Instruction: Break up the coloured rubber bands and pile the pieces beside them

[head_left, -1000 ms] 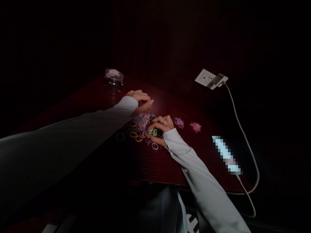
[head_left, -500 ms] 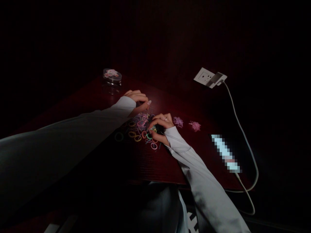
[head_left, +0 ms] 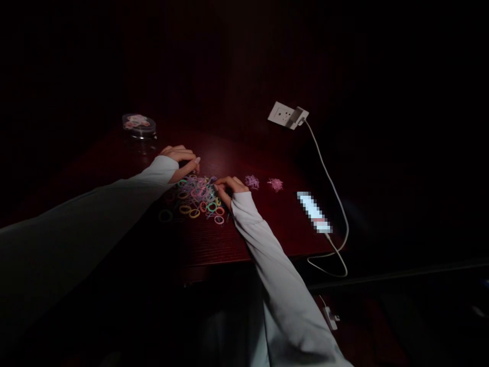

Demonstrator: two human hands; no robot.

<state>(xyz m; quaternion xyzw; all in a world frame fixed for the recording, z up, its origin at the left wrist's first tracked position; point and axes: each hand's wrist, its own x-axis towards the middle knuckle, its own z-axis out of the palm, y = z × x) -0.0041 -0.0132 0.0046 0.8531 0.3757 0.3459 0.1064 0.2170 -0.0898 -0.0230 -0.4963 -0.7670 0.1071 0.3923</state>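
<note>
Head turned right since earlier; left hand point(head_left: 182, 159) curls closed, right hand point(head_left: 230, 187) curls on the rubber bands point(head_left: 194, 198), grip unclear. Bands light, soft: pinch singly by the rim.

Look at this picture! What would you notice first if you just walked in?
A heap of small colourful rubber loops lies on the dark red wooden table, with the right hand's fingers at its edge and the left hand above it. To the right glows a bright blurred strip wired by a white cable to a white wall socket.
</note>
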